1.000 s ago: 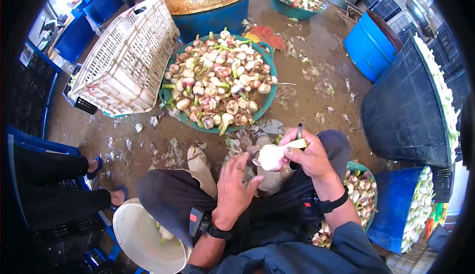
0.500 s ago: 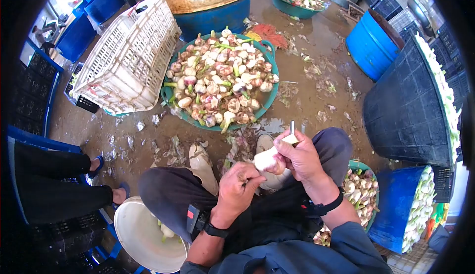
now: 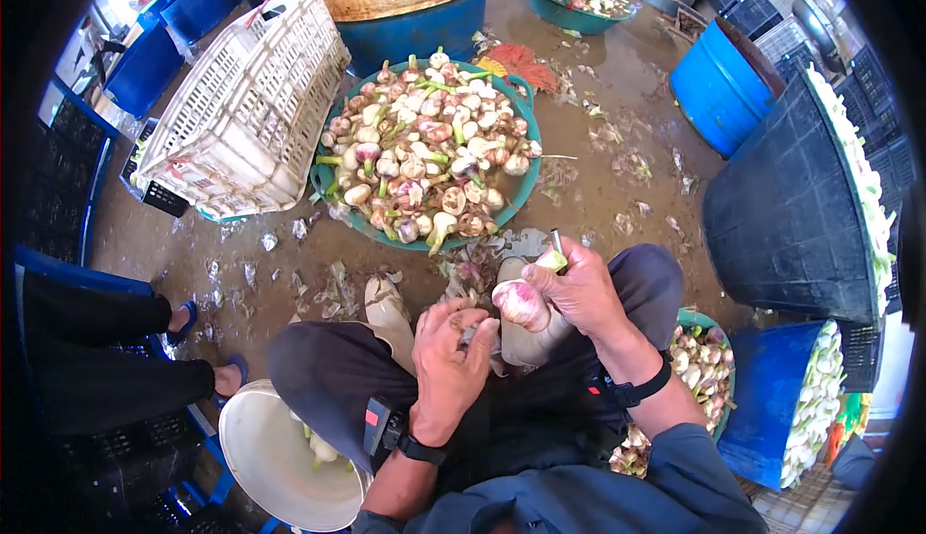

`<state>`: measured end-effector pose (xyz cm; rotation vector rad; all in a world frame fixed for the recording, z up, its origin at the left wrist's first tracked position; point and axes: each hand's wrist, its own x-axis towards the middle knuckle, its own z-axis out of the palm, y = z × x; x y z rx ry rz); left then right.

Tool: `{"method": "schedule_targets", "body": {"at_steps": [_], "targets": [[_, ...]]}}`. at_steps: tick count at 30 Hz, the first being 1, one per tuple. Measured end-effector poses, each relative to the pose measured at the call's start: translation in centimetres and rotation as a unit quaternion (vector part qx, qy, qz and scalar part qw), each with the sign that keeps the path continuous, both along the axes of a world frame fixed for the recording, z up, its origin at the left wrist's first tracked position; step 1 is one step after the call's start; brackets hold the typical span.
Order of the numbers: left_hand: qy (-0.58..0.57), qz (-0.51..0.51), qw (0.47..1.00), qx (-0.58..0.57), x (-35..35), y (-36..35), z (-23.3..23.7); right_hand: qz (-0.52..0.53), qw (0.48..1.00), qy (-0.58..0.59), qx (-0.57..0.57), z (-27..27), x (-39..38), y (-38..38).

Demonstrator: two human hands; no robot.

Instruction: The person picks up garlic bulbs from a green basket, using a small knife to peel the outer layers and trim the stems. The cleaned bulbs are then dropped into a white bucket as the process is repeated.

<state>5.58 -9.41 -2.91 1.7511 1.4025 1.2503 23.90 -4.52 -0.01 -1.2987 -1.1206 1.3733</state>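
A garlic bulb [image 3: 522,304] with reddish-white skin and a short green stem is held in my right hand [image 3: 579,293], its fingers wrapped round it. A metal piece [image 3: 557,241] sticks up from between the same fingers, by the stem. My left hand [image 3: 451,360] is just left of the bulb, apart from it, with a grey-brown flake of loose skin [image 3: 468,327] at its curled fingers. In front of my feet stands a green tub [image 3: 528,187] heaped with garlic bulbs [image 3: 424,148].
A white bucket [image 3: 241,438] with a few peeled bulbs stands left of my knee. White crates [image 3: 241,119] are beside the tub. At right are a black bin [image 3: 791,206] and a blue bin [image 3: 767,409], both with garlic. A person's legs [image 3: 116,370] are at left.
My left hand has moved away from the bulb, leftward, and loose skin now shows at its fingers. The bulb has turned in my right hand, showing its reddish side.
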Motion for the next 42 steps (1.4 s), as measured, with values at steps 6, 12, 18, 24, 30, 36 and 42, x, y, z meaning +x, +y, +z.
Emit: {"method": "schedule_targets", "body": {"at_steps": [6, 12, 18, 24, 30, 36, 42], "targets": [[-0.382, -0.159, 0.864, -0.287, -0.1, 0.0, -0.4, 0.098, 0.995, 0.025, -0.021, 1.3, -1.1, -0.3], [-0.61, -0.259, 0.634, -0.398, 0.1, -0.2, -0.2, 0.038, 0.974, 0.22, -0.044, 1.5, -2.7, -0.6], [-0.523, -0.149, 0.773, -0.327, 0.4, -0.3, 0.1, -0.148, 0.954, 0.259, -0.039, 1.1, -1.8, -1.1], [-0.461, -0.131, 0.845, -0.237, 0.9, -0.4, 0.4, -0.021, 0.988, 0.148, -0.025, 1.9, -1.4, -3.5], [-0.402, -0.129, 0.878, -0.225, 0.6, -0.8, -0.4, 0.05, 0.994, 0.083, 0.046, 1.4, -2.4, -3.2], [-0.52, -0.102, 0.789, -0.311, 0.9, -1.6, 0.1, 0.022, 0.994, 0.107, 0.028, 0.4, -1.8, -3.1], [-0.541, -0.055, 0.786, -0.294, 2.3, -2.2, -0.7, -0.027, 0.997, 0.067, 0.033, -0.1, -0.9, -4.1]]}}
